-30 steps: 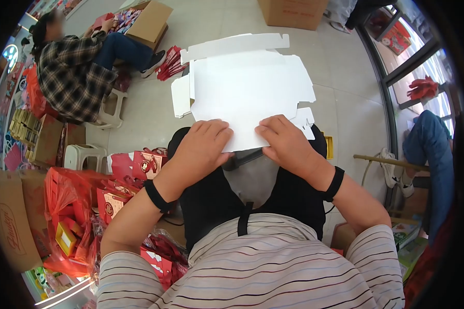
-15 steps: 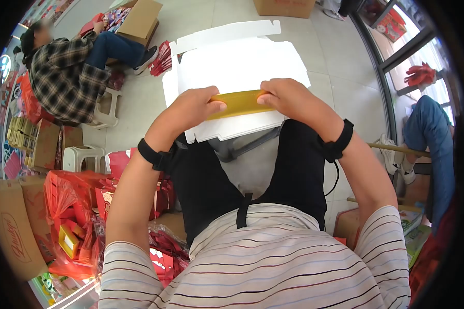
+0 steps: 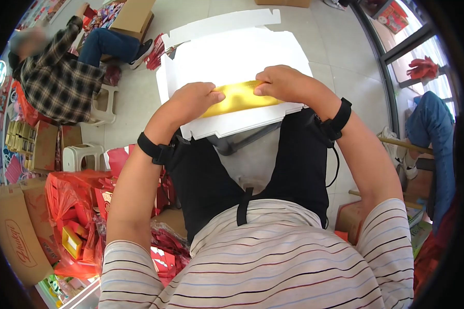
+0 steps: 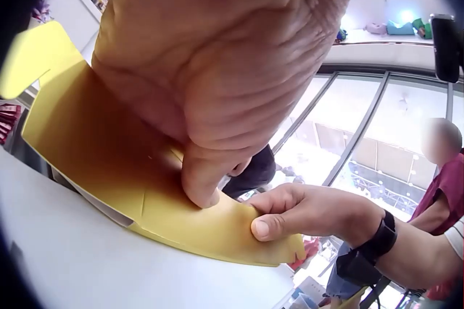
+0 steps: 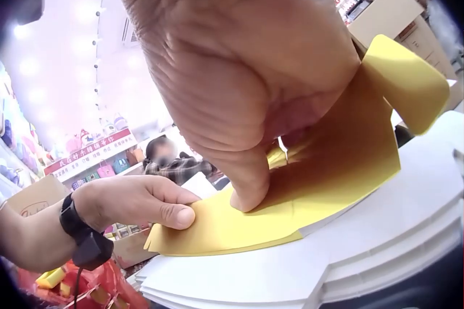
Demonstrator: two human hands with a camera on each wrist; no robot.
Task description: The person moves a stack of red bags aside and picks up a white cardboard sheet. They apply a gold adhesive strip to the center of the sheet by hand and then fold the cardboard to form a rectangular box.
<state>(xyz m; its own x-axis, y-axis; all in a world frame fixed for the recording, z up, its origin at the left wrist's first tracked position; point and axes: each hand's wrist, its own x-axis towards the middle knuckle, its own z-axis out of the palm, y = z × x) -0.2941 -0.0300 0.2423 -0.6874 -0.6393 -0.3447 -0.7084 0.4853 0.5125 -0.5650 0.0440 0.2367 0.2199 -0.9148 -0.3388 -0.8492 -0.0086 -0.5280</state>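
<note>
A stack of flat white cardboard box blanks (image 3: 232, 51) lies over the person's knees in the head view. The near edge of the top blank is folded up, so its yellow side (image 3: 237, 103) faces the wearer. My left hand (image 3: 191, 100) pinches this yellow flap near its left end, thumb on the yellow face. My right hand (image 3: 288, 85) pinches it likewise on the right. In the left wrist view, the flap is bent along a crease, with a rounded yellow tab (image 4: 47, 55) at its end. White blank edges (image 5: 362, 251) show layered beneath it in the right wrist view.
A red plastic bag (image 3: 67, 195), a cardboard carton (image 3: 20, 232) and white stools (image 3: 82, 154) stand at the left. A person in a plaid shirt (image 3: 62, 82) sits at the upper left beside an open carton (image 3: 131, 18). Someone's jeans-clad legs (image 3: 425, 134) show at the right.
Both hands first lay on the white near edge; they lifted and folded it, bringing the yellow side into view. Since then they keep their pinch, slightly farther forward. The seated person has raised an arm.
</note>
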